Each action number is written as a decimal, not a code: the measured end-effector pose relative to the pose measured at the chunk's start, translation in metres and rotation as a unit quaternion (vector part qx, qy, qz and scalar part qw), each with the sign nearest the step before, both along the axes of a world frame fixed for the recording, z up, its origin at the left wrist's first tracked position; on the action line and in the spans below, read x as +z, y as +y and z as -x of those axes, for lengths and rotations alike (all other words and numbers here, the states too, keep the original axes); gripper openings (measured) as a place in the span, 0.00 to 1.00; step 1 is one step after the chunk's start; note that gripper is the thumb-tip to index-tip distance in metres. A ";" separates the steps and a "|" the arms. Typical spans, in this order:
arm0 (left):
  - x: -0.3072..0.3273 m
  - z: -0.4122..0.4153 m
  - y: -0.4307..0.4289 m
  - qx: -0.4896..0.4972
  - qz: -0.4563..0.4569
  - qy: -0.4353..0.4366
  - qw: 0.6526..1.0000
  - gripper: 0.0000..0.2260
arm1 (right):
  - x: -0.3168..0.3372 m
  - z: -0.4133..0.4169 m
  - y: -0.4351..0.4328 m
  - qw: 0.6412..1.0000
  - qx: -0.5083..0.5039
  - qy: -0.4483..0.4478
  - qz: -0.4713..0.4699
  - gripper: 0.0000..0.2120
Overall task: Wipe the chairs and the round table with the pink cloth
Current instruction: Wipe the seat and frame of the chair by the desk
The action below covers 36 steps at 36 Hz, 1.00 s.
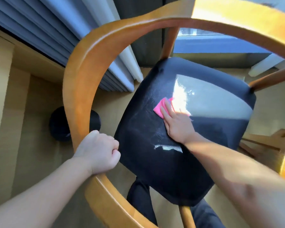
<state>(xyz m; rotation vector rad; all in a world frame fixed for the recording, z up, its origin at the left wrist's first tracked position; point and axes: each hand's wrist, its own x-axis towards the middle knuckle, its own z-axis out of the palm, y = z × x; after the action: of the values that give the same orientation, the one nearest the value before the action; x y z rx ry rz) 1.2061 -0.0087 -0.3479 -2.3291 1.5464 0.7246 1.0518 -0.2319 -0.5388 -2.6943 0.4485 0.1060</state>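
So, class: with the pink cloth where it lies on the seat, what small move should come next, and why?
Probably sweep the right hand and pink cloth toward the whitish smear near the dark seat's front; it shows there unwiped, while the left hand steadies the wooden frame.

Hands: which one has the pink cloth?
The right hand, pressed flat on the pink cloth on the black seat. The left hand is fisted around the curved wooden backrest rail instead.

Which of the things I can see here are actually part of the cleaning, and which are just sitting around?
In use: pink cloth, pressed flat on the dark seat by the right hand; curved wooden chair rail, gripped by the left hand.

Just around: round black object on the floor; curtains.
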 end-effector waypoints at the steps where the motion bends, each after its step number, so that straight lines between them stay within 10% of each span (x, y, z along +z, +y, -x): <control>1: -0.002 0.001 -0.008 -0.006 -0.001 0.019 1.000 0.14 | 0.002 0.006 0.005 1.000 0.010 -0.005 0.011 0.25; 12: -0.040 0.002 -0.066 -0.098 0.064 0.055 0.992 0.13 | -0.001 0.019 -0.018 0.996 0.061 0.066 -0.010 0.24; 36: -0.061 -0.007 -0.110 -0.101 0.069 0.096 0.988 0.11 | 0.009 0.032 -0.055 0.968 -0.219 0.109 0.053 0.24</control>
<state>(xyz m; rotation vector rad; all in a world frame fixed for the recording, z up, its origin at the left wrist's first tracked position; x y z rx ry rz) 1.2127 -0.1183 -0.4089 -2.2062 1.9392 0.8347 1.0195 -0.2869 -0.5300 -2.6238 1.1330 0.2577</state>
